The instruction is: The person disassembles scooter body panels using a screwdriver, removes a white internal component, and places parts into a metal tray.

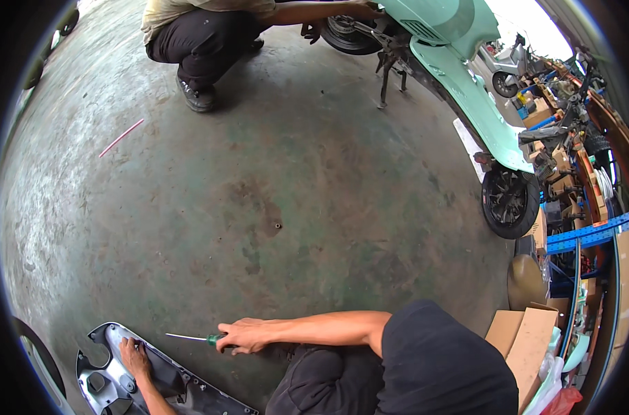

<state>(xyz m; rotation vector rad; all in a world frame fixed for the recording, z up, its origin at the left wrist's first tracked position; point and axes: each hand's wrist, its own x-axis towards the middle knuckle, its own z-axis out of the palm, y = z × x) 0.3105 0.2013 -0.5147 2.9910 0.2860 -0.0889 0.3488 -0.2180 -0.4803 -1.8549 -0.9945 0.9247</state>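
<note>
My right hand (244, 335) is closed round the green handle of a screwdriver (212, 339), whose thin metal shaft points left, above the floor. At the lower left, my left hand (134, 357) rests on a grey and black plastic scooter panel (204, 393), its fingers bent over the panel's raised inner part. Whether those fingers pinch anything small I cannot make out. The panel has cut-outs at its left end and small holes along its edge. The screwdriver's tip is apart from the panel, just right of its upper edge.
A mint-green scooter (459, 90) stands on its stand at the upper right. Beside its rear wheel squats another person (211, 41), one arm reaching to it. A pink stick (121, 138) and a small nut-like part (278, 226) lie on the floor. Blue shelving (587, 235) and cardboard boxes (529, 346) line the right.
</note>
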